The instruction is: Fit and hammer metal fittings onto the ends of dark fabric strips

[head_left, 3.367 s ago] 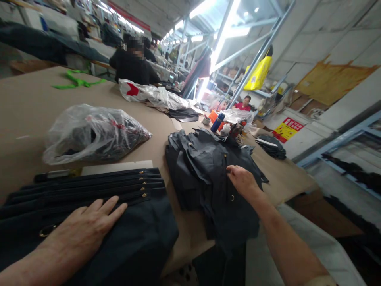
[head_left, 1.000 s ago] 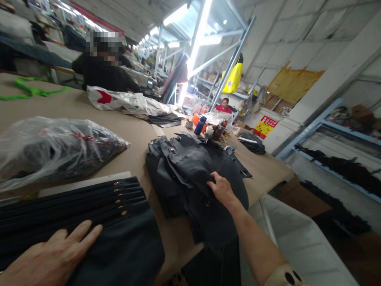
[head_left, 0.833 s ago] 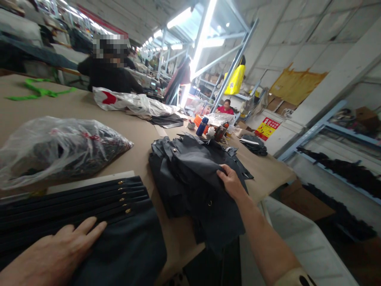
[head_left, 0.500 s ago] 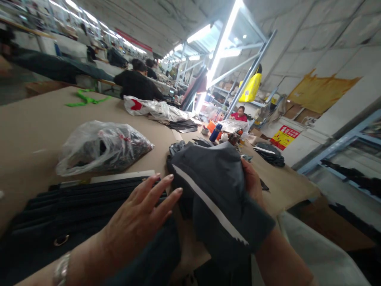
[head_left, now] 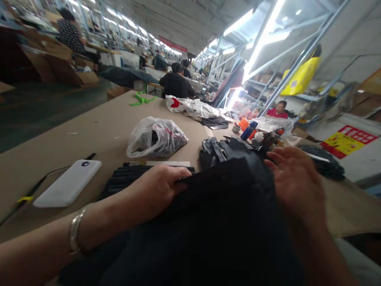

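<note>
A dark fabric piece (head_left: 226, 222) is spread across the table's near edge in front of me. My left hand (head_left: 157, 190) is closed on its upper left edge. My right hand (head_left: 294, 182) hovers at its right side with the fingers spread, blurred, holding nothing. Under the piece lies a stack of dark pleated pieces (head_left: 119, 180). A heap of dark garment parts (head_left: 226, 147) sits just beyond it.
A white power bank (head_left: 67, 182) with a cable lies at the left. A clear plastic bag (head_left: 156, 137) of dark items sits further back, with a white bag (head_left: 190, 106) and bottles (head_left: 247, 131) beyond. People sit at the table's far end. The brown table (head_left: 89, 127) stretches leftwards.
My right hand lifted one dark piece off the heap and brought it over the pleated stack. My left hand rose from the stack and closed on its edge; the right hand let go.
</note>
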Action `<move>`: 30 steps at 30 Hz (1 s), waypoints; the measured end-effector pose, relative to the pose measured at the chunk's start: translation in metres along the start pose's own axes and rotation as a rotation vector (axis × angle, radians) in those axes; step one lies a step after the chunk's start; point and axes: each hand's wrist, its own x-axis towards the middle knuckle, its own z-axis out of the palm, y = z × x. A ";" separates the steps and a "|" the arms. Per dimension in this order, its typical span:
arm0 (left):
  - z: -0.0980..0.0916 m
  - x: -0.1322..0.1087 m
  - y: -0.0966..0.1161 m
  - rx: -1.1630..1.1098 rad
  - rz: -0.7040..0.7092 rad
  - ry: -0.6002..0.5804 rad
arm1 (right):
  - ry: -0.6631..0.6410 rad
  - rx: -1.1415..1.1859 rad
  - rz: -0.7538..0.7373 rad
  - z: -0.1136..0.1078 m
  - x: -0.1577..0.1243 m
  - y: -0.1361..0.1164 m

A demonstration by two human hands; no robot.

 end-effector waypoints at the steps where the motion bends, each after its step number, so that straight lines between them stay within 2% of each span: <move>1: -0.005 0.000 0.002 -0.135 -0.058 -0.055 | -0.044 -0.084 -0.187 0.000 -0.008 -0.019; 3: -0.012 0.001 0.007 -0.353 -0.152 -0.175 | -0.452 -0.288 -0.488 0.006 -0.028 -0.051; 5: -0.015 0.002 0.011 -0.517 -0.224 -0.296 | -0.834 -0.516 -0.631 0.021 -0.041 -0.064; 6: -0.014 0.002 0.011 -0.587 -0.246 -0.353 | -0.946 -0.612 -0.657 0.030 -0.043 -0.063; 7: -0.013 0.003 0.011 -0.643 -0.254 -0.391 | -1.002 -0.696 -0.659 0.039 -0.042 -0.056; 8: -0.012 0.003 0.011 -0.672 -0.240 -0.398 | -1.022 -0.750 -0.649 0.047 -0.039 -0.045; 10: -0.009 0.003 0.008 -0.645 -0.185 -0.332 | -1.045 -0.774 -0.605 0.059 -0.031 -0.021; 12: -0.007 0.002 0.004 -0.565 -0.151 -0.263 | -1.114 -0.706 -0.529 0.066 -0.026 -0.001; 14: -0.005 -0.002 0.000 -0.468 -0.148 -0.262 | -1.197 -0.605 -0.473 0.068 -0.027 0.009; 15: -0.004 -0.005 0.000 -0.389 -0.142 -0.247 | -1.232 -0.580 -0.459 0.068 -0.029 0.010; 17: -0.002 -0.013 0.001 -0.131 -0.071 -0.125 | -1.269 -0.596 -0.461 0.065 -0.036 0.007; 19: 0.001 -0.026 0.006 0.181 0.061 0.012 | -1.266 -0.683 -0.456 0.058 -0.045 0.000; 20: 0.003 -0.034 0.010 0.311 0.122 0.037 | -1.253 -0.724 -0.447 0.054 -0.050 -0.005; 21: 0.005 -0.044 0.014 0.405 0.165 0.021 | -1.246 -0.753 -0.433 0.049 -0.055 -0.011; 23: 0.008 -0.063 0.021 0.467 0.169 -0.085 | -1.241 -0.754 -0.412 0.040 -0.063 -0.024; 26: 0.003 -0.086 0.031 0.375 0.041 -0.259 | -1.196 -0.628 -0.337 0.031 -0.068 -0.039; 28: -0.007 -0.089 0.031 0.297 -0.072 -0.308 | -1.141 -0.540 -0.195 0.029 -0.064 -0.037; 30: -0.016 -0.081 0.021 0.278 -0.159 -0.314 | -1.163 -0.463 -0.003 0.031 -0.056 -0.019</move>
